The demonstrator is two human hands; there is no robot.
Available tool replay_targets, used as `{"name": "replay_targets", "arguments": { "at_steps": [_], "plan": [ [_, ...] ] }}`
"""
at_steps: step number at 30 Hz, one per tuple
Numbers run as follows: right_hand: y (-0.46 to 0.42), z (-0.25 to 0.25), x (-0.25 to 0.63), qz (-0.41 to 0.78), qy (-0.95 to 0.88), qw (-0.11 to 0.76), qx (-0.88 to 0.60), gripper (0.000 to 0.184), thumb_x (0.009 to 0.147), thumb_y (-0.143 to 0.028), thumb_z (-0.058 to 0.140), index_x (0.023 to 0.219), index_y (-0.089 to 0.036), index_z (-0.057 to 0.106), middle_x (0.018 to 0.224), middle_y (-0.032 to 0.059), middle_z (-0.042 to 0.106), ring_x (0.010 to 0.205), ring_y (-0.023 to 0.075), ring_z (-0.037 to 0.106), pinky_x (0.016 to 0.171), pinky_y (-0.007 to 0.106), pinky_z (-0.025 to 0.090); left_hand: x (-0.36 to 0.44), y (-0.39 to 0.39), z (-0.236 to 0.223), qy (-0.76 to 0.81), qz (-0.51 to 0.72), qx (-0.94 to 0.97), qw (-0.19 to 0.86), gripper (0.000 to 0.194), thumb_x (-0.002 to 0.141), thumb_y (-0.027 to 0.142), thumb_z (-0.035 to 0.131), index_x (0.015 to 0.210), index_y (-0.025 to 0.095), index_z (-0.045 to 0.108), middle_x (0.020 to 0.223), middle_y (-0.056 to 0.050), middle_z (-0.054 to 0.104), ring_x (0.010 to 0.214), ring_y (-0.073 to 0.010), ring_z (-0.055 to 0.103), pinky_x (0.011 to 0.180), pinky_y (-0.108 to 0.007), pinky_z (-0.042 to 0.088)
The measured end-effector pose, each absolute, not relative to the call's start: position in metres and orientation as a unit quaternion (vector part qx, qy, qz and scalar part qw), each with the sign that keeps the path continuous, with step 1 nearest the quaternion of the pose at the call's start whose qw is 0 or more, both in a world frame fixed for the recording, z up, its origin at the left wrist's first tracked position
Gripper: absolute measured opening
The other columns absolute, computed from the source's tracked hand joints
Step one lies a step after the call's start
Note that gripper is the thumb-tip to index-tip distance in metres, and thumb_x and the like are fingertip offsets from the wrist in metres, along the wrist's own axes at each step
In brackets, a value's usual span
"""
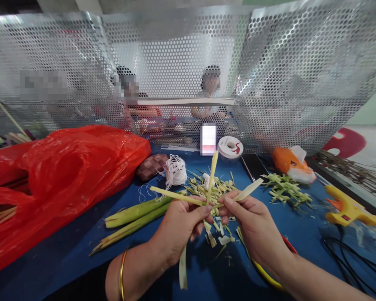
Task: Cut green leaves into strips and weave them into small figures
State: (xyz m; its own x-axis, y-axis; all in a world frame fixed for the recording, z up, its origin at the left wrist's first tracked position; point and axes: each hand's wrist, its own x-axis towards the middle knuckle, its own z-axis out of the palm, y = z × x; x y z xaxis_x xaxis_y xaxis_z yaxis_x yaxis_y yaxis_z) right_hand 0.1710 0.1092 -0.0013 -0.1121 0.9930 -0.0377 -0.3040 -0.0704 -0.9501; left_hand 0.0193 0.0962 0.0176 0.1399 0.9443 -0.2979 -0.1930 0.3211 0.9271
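Note:
Several pale yellow-green leaf strips (212, 175) cross between my two hands over the middle of the table. My left hand (183, 221) is closed, its thumb pressing on the crossing point. One strip sticks out to the left, one points up, and another hangs down below the palm. My right hand (249, 217) pinches a strip that runs out to the upper right. Under and beyond the hands lies a heap of cut leaf scraps (224, 186). Two green stalks (134, 228) lie left of my left hand.
A red plastic bag (81, 167) fills the left side. Behind are white string (176, 170), a checkered pouch (152, 166), a ribbon spool (230, 147) and a phone (254, 166). At right are folded leaf pieces (286, 190), an orange tissue pack (293, 164) and a yellow glue gun (347, 207).

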Motion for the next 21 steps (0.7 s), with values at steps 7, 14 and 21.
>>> {"name": "replay_targets", "arguments": {
  "at_steps": [7,14,21],
  "plan": [
    [0.129,0.015,0.196,0.296,-0.560,0.582,-0.509,0.039,0.076,-0.036,0.071,0.112,-0.022,0.063,0.106,0.0085,0.065,0.099,0.0249,0.059,0.085,0.039,0.044,0.019,0.095,0.017,0.481,0.425,0.393,0.659,0.025,0.070,0.031,0.073,0.087,0.012,0.069,0.063,0.001,0.060,0.044,-0.0061,0.048,0.047,-0.020,0.043],
    [0.125,0.024,0.194,0.421,-0.685,0.387,-0.452,0.021,0.083,-0.037,0.060,0.073,-0.022,0.070,0.073,0.0035,0.066,0.072,0.0204,0.058,0.072,0.035,0.043,0.023,0.091,0.019,0.499,0.358,0.422,0.666,0.030,0.075,0.042,0.066,0.081,0.012,0.069,0.062,-0.001,0.060,0.039,-0.0033,0.037,0.038,-0.019,0.019],
    [0.118,0.009,0.181,0.534,-0.546,0.445,-0.468,0.023,0.073,-0.037,0.067,0.060,-0.018,0.065,0.057,0.0008,0.060,0.058,0.0149,0.052,0.060,0.030,0.040,0.028,0.093,0.013,0.506,0.369,0.427,0.653,0.010,0.067,0.023,0.060,0.065,0.014,0.065,0.050,0.005,0.049,0.042,-0.0040,0.029,0.044,-0.020,0.019]
  ]
}}
